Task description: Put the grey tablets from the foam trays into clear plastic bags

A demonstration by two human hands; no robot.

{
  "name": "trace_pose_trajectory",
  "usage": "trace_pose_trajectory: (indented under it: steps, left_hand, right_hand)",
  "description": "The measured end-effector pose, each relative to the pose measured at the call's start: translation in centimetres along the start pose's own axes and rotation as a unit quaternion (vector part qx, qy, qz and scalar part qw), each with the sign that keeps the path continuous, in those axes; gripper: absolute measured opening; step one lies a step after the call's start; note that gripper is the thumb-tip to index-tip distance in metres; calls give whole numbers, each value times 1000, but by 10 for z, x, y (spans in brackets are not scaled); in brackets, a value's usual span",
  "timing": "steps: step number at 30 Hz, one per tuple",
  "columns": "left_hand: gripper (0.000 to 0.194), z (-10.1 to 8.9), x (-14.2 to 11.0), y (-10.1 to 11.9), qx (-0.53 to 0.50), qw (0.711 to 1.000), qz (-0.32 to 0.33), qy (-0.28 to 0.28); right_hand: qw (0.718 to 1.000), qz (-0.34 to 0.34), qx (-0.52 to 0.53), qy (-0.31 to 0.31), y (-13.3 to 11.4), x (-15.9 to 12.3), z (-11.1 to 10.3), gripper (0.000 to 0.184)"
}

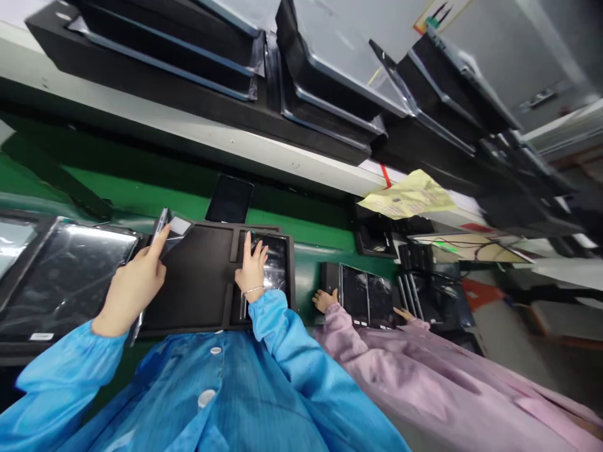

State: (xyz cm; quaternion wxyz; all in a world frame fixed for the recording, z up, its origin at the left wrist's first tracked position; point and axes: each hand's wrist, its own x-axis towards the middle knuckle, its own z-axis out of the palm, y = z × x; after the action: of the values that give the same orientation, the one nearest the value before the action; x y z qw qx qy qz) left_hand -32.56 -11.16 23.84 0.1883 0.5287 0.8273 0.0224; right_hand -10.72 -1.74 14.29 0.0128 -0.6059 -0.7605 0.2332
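My left hand (133,282) grips a thin flat device in clear plastic film (162,221), which stands nearly on edge at the left of a black foam tray (198,270). A white label shows on the film. The tray's wide left compartment is bare. In its narrow right compartment lies a glossy dark panel (276,263). My right hand (252,271) is over this panel, its fingers stretched out and apart; whether the fingertips touch it I cannot tell.
Film-covered screens (70,270) lie in a tray at left. A dark tablet-like panel (230,199) rests behind my tray. Stacked foam trays (188,94) fill the shelf above. At right, a co-worker's hands (325,300) hold another tray (367,292). A yellow paper (407,196) hangs from the shelf.
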Motion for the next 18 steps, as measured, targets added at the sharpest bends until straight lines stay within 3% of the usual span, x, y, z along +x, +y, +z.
trace_pose_trajectory:
  steps: [3, 7, 10, 13, 15, 18]
  left_hand:
    - [70, -2, 2, -6, 3, 1000, -1, 0]
    - [69, -8, 6, -22, 15, 1000, -16, -2]
    - [70, -9, 8, -25, 24, 999, -23, -2]
    - [71, -3, 6, -11, 28, 1000, -9, -3]
    - [70, 4, 4, 4, 31, 999, 11, -10]
    - [69, 10, 3, 17, 41, 999, 26, -14]
  right_hand:
    - [992, -31, 100, 70, 25, -13, -38, 114]
    - [976, 53, 190, 94, 74, -28, -76, 98]
    - [975, 84, 182, 92, 96, -37, -83, 79]
    - [974, 89, 185, 91, 96, -41, -82, 68]
    - [974, 85, 191, 85, 91, -41, -81, 72]
    - [971, 89, 209, 80, 91, -37, -85, 96]
